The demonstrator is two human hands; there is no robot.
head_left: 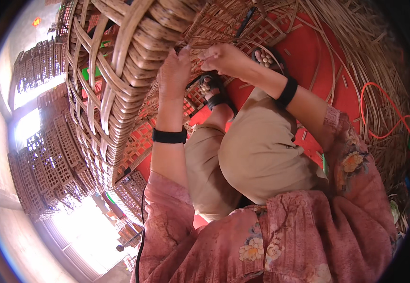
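Observation:
A large woven cane basket point(141, 54) stands tilted at my left, its thick braided rim running down past my left forearm. My left hand point(174, 75) is closed at the inner side of that rim, fingers curled against the weave. Just to its right, my right hand point(226, 60) hovers over the basket's inner weave with fingers bent and pinched together. A thin pale strip point(257, 45) arcs beside the right hand; whether the fingertips hold it is hidden. Both wrists wear black bands.
Loose cane strips point(356, 52) lie in a thick pile at the right, over a red floor covering point(304, 52). An orange cord point(379, 85) loops there. My sandalled feet point(212, 89) are close below the hands. Stacks of openwork woven panels point(49, 160) stand at the left.

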